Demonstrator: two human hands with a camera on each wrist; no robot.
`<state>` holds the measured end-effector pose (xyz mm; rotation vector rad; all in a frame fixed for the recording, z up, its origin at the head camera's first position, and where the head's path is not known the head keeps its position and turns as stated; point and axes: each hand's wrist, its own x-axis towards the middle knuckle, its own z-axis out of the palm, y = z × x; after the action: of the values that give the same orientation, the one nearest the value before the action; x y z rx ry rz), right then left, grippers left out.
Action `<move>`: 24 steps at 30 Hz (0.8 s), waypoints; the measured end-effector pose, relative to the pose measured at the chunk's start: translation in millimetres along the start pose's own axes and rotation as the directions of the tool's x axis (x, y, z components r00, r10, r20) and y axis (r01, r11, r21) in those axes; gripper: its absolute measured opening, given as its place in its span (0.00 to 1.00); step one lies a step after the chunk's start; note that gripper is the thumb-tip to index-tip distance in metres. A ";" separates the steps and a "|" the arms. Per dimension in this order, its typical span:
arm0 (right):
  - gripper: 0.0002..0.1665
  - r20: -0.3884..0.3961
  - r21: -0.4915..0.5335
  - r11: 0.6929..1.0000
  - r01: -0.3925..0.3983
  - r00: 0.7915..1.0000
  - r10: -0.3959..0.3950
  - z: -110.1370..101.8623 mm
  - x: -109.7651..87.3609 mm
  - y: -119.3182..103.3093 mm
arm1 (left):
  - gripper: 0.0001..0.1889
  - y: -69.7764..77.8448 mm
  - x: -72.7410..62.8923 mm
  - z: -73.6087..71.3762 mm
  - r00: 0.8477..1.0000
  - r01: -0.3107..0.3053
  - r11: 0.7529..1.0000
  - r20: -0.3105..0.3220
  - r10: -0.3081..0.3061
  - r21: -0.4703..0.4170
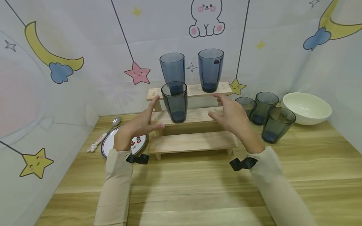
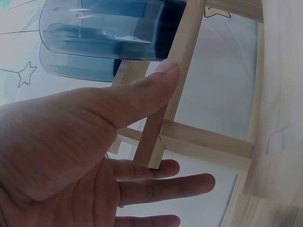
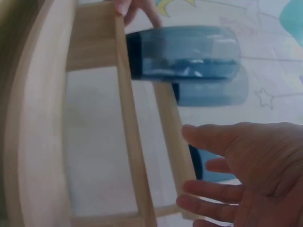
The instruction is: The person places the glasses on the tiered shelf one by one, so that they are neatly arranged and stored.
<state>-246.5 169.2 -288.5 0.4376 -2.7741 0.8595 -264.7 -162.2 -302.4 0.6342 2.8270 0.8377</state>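
A three-step wooden rack (image 1: 195,142) stands on the table. On its middle step is a dark tinted glass (image 1: 175,106), upright, left of centre. Two bluish glasses stand on the top step, a left one (image 1: 172,66) partly behind the middle glass and a right one (image 1: 210,69). My left hand (image 1: 137,125) is at the rack's left end, its fingers spread and nothing in its grasp; the thumb (image 2: 147,92) overlaps the middle step's edge. By the right end is my right hand (image 1: 233,114), fingers extended, holding nothing, just below the right top glass.
Right of the rack stand three more tinted glasses (image 1: 278,124), with a pale bowl (image 1: 306,108) behind them. At left lie a decorated plate (image 1: 141,146), partly hidden by my left forearm, and a spoon (image 1: 116,121) with a rabbit-shaped handle. A patterned cloth (image 1: 93,37) hangs behind.
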 end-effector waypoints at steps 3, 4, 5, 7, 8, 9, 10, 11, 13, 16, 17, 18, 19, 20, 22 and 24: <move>0.38 0.022 0.003 1.000 -0.004 1.000 0.004 -10.9 -2.0 10.1 | 0.56 0.1 0.7 0.9 1.000 -0.003 1.000 0.003 0.003 -0.003; 0.37 0.027 0.006 1.000 -0.011 1.000 0.011 -15.2 -2.8 13.3 | 0.57 0.1 0.6 1.2 1.000 -0.005 1.000 0.004 0.005 -0.005; 0.36 0.031 0.008 1.000 -0.024 0.999 0.024 -19.4 -3.7 16.2 | 0.57 0.1 0.6 1.4 1.000 -0.006 1.000 0.004 0.006 -0.006; 0.35 0.025 0.006 0.998 -0.057 0.998 0.057 -27.6 -5.5 22.1 | 0.57 0.2 0.3 1.6 1.000 -0.008 1.000 0.002 0.008 -0.008; 0.34 0.023 0.005 0.997 -0.077 0.997 0.077 -31.5 -6.4 25.0 | 0.57 0.3 0.3 1.7 1.000 -0.009 1.000 0.001 0.009 -0.007; 0.33 0.016 0.004 0.995 -0.095 0.995 0.095 -35.1 -7.4 28.3 | 0.57 0.6 0.2 1.8 1.000 -0.011 1.000 -0.001 0.011 -0.006; 0.33 0.012 0.002 0.994 -0.113 0.994 0.113 -38.4 -7.6 30.9 | 0.57 0.4 0.0 1.7 1.000 -0.013 1.000 -0.002 0.013 -0.005; 0.33 0.008 0.000 0.992 -0.126 0.992 0.126 -41.6 -7.7 34.1 | 0.56 0.3 -0.2 1.6 1.000 -0.012 1.000 -0.003 0.012 -0.005; 0.34 0.016 0.001 0.990 -0.143 0.990 0.143 -47.7 -8.1 42.1 | 0.56 -0.2 -0.4 1.7 1.000 -0.015 1.000 -0.002 0.015 -0.004; 0.36 0.033 0.003 0.986 -0.168 0.985 0.168 -56.9 -9.9 55.3 | 0.56 -0.6 -1.5 1.5 1.000 -0.017 1.000 -0.001 0.017 -0.003; 0.37 0.041 0.006 0.985 -0.174 0.984 0.174 -60.5 -10.8 60.3 | 0.57 -0.9 -1.9 1.4 1.000 -0.018 1.000 -0.002 0.018 -0.004; 0.38 0.050 0.009 0.983 -0.183 0.982 0.182 -64.0 -11.6 65.0 | 0.57 -1.0 -2.3 1.2 1.000 -0.020 1.000 -0.005 0.020 -0.004; 0.39 0.055 0.012 0.981 -0.191 0.980 0.190 -67.5 -12.9 69.5 | 0.57 -1.0 -2.5 1.1 1.000 -0.022 1.000 -0.007 0.021 -0.004; 0.41 0.061 0.009 0.980 -0.200 0.978 0.199 -71.4 -14.2 74.5 | 0.57 -1.0 -2.6 0.9 1.000 -0.022 1.000 -0.008 0.022 -0.002; 0.44 0.075 0.003 0.974 -0.227 0.971 0.226 -79.4 -17.2 84.0 | 0.56 -0.9 -2.4 0.7 1.000 -0.029 1.000 -0.010 0.029 0.001; 0.47 0.087 -0.011 0.966 -0.258 0.962 0.258 -86.5 -20.4 92.5 | 0.56 -0.9 -2.0 0.6 0.999 -0.034 0.999 -0.008 0.034 0.002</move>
<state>-249.6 296.3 -272.0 0.1147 -2.9571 0.9156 -263.1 -163.4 -303.3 0.6819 2.8326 0.8452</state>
